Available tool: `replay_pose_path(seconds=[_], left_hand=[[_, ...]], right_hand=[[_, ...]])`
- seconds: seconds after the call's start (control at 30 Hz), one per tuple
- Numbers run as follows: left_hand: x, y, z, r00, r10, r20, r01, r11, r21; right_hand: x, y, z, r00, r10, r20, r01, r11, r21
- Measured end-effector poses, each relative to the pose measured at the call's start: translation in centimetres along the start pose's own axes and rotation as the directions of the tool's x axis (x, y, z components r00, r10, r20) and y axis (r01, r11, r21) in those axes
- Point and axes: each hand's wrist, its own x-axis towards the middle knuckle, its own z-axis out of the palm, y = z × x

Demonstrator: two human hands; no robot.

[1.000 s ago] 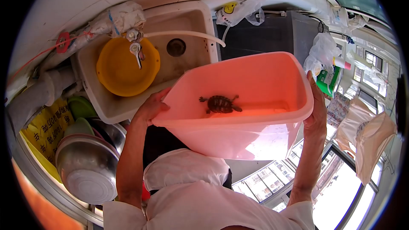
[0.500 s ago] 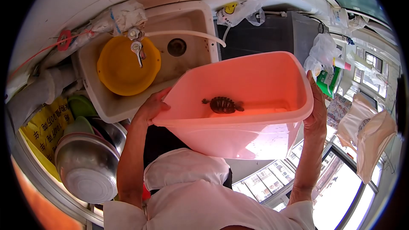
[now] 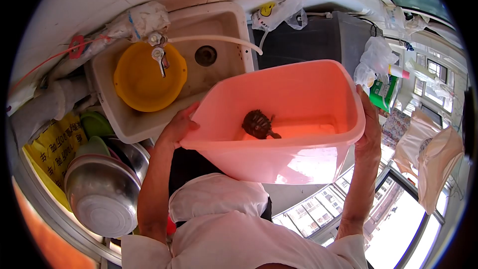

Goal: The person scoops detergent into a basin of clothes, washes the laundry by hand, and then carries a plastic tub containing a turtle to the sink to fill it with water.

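Note:
A large pink plastic tub (image 3: 269,162) is held up in front of my body, its open top tilted toward me. My left hand (image 3: 179,127) grips its left end at the rim, while my right hand (image 3: 367,119) is closed around the right end; some fingers of both hands are hidden by the tub. Inside, a small dark turtle (image 3: 257,124) rests on the bottom near the left side, its head or a limb pointing toward the near wall.
Behind the tub is a stone-coloured sink (image 3: 229,15) with a yellow basin (image 3: 149,77) under the faucet (image 3: 158,55). A dark grey appliance (image 3: 298,45) stands right of it. Metal bowls (image 3: 102,194) are stacked at lower left. Clothing (image 3: 423,157) hangs at right.
The turtle has turned inside the tub, from lying lengthwise to facing more toward the near wall, and sits slightly further left. My hands and the tub have barely moved.

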Motion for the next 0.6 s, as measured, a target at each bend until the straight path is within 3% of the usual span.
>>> replay_pose_path(seconds=[0.13,0.2,0.3,0.5,0.6], left_hand=[[-1.5,-1.2,1.8,0.993,0.109,-0.053,-0.109,0.994,0.000],[-2.8,-1.0,2.5,0.983,0.165,-0.078,-0.164,0.986,0.017],[-4.9,-0.6,3.3,0.983,0.159,-0.094,-0.156,0.987,0.034],[-8.7,-0.5,4.4,0.954,0.256,-0.157,-0.245,0.966,0.087],[-10.4,-0.2,4.5,0.924,0.313,-0.218,-0.293,0.949,0.119]], right_hand=[[-2.2,0.3,-2.1,0.997,0.000,-0.078,-0.003,0.999,-0.038],[-3.7,0.9,-3.3,0.985,-0.001,-0.171,0.007,0.999,0.036],[-5.5,1.6,-4.1,0.985,-0.035,-0.167,0.062,0.986,0.157],[-6.9,0.9,-4.8,0.998,-0.013,0.067,-0.004,0.967,0.253],[-6.4,1.1,-4.2,0.999,-0.015,0.038,0.003,0.958,0.288]])
